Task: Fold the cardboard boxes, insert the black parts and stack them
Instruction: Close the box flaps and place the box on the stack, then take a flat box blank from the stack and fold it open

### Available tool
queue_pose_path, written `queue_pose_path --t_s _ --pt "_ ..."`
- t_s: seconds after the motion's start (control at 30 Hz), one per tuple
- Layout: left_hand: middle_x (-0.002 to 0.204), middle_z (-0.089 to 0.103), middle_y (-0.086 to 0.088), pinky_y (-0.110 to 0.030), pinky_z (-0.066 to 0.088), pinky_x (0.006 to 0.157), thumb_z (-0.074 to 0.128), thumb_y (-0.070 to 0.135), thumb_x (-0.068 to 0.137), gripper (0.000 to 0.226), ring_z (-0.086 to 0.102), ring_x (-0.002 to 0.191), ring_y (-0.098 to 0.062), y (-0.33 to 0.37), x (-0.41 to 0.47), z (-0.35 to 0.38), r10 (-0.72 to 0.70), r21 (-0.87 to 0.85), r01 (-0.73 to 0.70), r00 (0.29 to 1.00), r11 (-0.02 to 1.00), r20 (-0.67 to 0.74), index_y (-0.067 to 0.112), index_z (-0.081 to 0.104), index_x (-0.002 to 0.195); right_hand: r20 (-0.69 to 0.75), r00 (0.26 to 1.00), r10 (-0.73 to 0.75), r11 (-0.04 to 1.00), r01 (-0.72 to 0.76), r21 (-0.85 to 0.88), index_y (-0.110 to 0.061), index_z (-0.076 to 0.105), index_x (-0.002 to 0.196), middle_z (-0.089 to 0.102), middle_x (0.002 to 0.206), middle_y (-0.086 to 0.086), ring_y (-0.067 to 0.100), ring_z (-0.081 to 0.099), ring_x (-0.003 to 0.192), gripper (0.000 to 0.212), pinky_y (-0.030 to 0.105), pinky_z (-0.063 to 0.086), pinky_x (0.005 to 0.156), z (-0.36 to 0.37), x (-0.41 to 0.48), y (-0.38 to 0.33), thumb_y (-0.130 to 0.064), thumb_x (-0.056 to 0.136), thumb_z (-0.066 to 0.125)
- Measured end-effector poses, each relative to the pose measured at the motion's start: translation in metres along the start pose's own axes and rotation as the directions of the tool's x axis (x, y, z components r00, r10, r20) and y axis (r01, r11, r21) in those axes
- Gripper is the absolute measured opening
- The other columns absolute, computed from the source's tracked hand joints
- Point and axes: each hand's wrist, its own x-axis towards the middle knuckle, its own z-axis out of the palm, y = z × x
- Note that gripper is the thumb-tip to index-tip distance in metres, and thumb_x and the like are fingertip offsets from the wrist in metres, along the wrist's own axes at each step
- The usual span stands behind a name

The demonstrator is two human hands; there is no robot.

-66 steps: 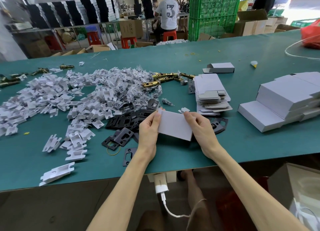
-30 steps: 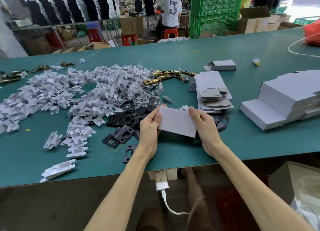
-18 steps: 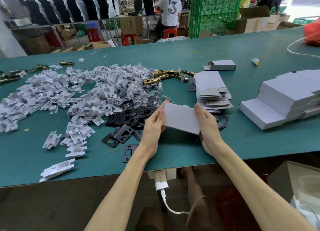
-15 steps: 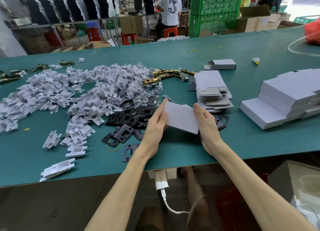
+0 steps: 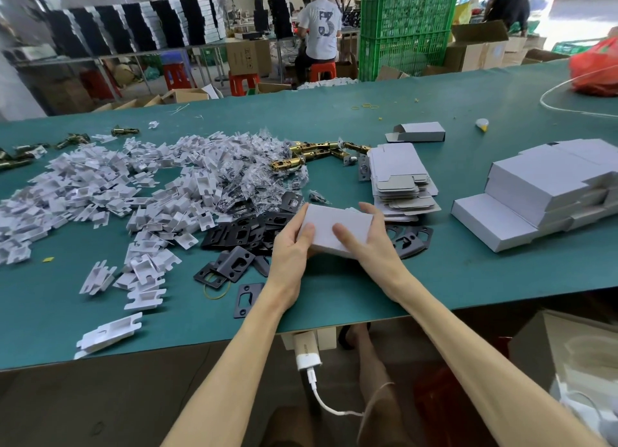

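Nearest, a smooth white rectangular cardboard box (image 5: 337,217) is held low over the green table (image 5: 334,291), the left hand (image 5: 292,249) and right hand (image 5: 373,246) gripping its ends, thumbs flat on top; thin black stamped plates (image 5: 239,232) lie just left; farther back, flattened grey-white blanks (image 5: 398,165) stack.

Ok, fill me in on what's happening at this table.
A person holds a white box in both hands, left hand at one end, right hand at the other, over the black plates on the table. Flat blanks lie behind it; finished boxes are stacked to the right.
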Motion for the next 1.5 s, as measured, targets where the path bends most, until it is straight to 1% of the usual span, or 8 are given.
queue_pose_path --t_s 0.1,0.23,0.4,0.67,1.03,1.27,1.4,1.5 --pt "0.142 0.064 0.000 -0.040 0.050 0.111 0.052 0.012 0.109 0.040 0.059 0.131 -0.019 -0.002 -0.001 0.000 0.003 0.027 -0.001 0.999 1.000 -0.049 0.012 0.054 0.149 -0.032 0.987 -0.157 0.967 0.147 -0.210 -0.015 0.026 0.154 0.035 0.136 0.001 0.012 0.034 0.126 0.104 0.016 0.030 0.106 0.002 -0.006 -0.005 -0.056 0.075 0.079" --pt "0.124 0.071 0.004 -0.035 0.055 0.098 0.057 0.011 0.106 0.037 0.065 0.106 -0.011 -0.003 -0.001 -0.001 -0.009 0.044 0.012 0.997 0.999 -0.071 0.009 0.060 0.143 0.107 0.918 -0.382 0.544 0.317 -0.777 -0.020 0.036 0.154 0.041 0.137 0.005 0.028 0.031 0.136 0.089 0.039 0.020 0.112 0.011 -0.012 0.001 -0.061 0.083 0.070" --pt "0.129 0.072 -0.009 -0.038 0.060 0.092 0.059 0.021 0.105 0.029 0.069 0.108 -0.017 0.001 -0.006 0.003 0.010 0.014 -0.010 1.000 1.000 -0.003 0.013 0.070 0.131 0.119 0.931 -0.345 0.528 0.297 -0.796 -0.024 0.037 0.155 0.049 0.136 0.013 0.032 0.044 0.127 0.078 0.043 0.032 0.104 -0.004 -0.017 -0.002 -0.057 0.090 0.065" --pt "0.127 0.073 -0.008 -0.031 0.062 0.087 0.047 0.022 0.111 0.032 0.073 0.113 -0.022 0.002 -0.004 0.006 0.016 0.027 -0.017 1.000 1.000 0.025 0.007 0.068 0.129 -0.298 0.907 -0.298 0.444 -0.145 -0.884 -0.022 0.045 0.149 0.046 0.137 0.023 0.037 0.037 0.128 0.067 0.047 0.027 0.102 -0.126 0.005 -0.009 -0.045 0.091 0.070" --pt "0.110 0.078 -0.016 -0.032 0.062 0.085 0.045 0.019 0.112 0.034 0.075 0.102 -0.030 0.001 -0.007 0.004 0.035 0.047 -0.036 0.999 0.998 0.035 -0.001 0.071 0.122 -0.332 0.926 -0.179 0.036 -0.331 -0.943 -0.010 0.057 0.125 0.052 0.132 0.015 0.034 0.043 0.122 0.039 0.043 0.027 0.106 -0.151 0.028 -0.008 -0.001 0.087 0.056" --pt "0.103 0.079 -0.015 -0.028 0.061 0.080 0.047 0.020 0.111 0.032 0.075 0.093 -0.026 -0.002 -0.004 0.004 0.027 0.041 -0.028 0.999 0.999 0.032 0.003 0.074 0.115 -0.202 0.973 -0.107 0.089 -0.193 -0.977 -0.005 0.034 0.146 0.027 0.154 0.020 0.035 0.018 0.147 0.072 0.052 0.018 0.117 -0.128 0.055 -0.025 0.004 0.080 0.060" --pt "0.101 0.079 -0.015 -0.026 0.060 0.077 0.047 0.020 0.111 0.032 0.075 0.090 -0.025 -0.002 -0.003 0.003 0.016 0.032 -0.017 0.999 0.999 0.032 0.003 0.075 0.114 -0.012 0.999 -0.031 0.224 -0.004 -0.975 -0.009 0.018 0.158 0.007 0.168 0.014 0.028 0.001 0.156 0.076 0.053 0.005 0.124 -0.097 0.083 -0.039 -0.021 0.095 0.058" --pt "0.100 0.079 -0.014 -0.025 0.060 0.077 0.047 0.020 0.111 0.032 0.075 0.089 -0.023 -0.003 -0.003 0.003 0.013 0.024 -0.013 0.999 1.000 0.029 0.003 0.075 0.114 0.004 0.992 0.126 0.243 -0.027 -0.970 -0.009 0.027 0.154 0.018 0.164 0.018 0.032 0.009 0.154 0.073 0.058 0.003 0.123 -0.081 0.094 -0.041 -0.042 0.097 0.060"
